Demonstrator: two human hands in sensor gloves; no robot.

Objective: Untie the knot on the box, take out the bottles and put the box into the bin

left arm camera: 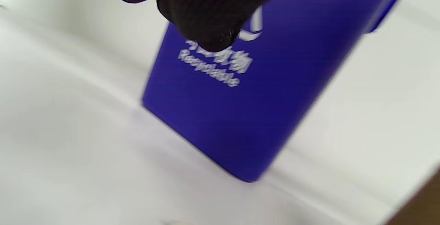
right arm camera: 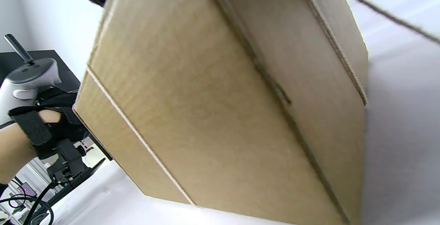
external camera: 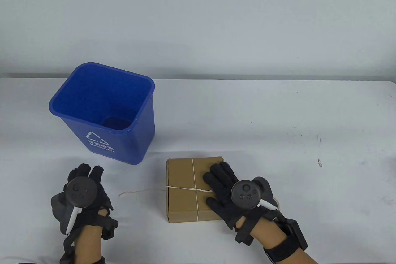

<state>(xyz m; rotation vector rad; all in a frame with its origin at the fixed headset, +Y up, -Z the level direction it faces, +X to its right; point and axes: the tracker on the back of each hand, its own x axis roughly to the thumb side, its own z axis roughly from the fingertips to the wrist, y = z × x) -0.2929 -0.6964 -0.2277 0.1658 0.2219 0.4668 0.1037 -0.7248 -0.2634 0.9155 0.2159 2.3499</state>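
White cloth covers the bench (external camera: pixel 278 115) in front of a pale wall, with the blue bin (external camera: pixel 105 112) upright toward the left side, partway back from the near edge. Near the middle of the near edge lies the box (external camera: pixel 182 177), closed and tied crosswise with string (external camera: pixel 182 187), a loose end trailing off its left side onto the cloth. The right hand (external camera: pixel 229 192) lies on the box's right part with fingers (external camera: pixel 218 172) straight and flat, while the left hand (external camera: pixel 82 192) is over the bench near the bin, holding nothing, its fingers loosely bent.
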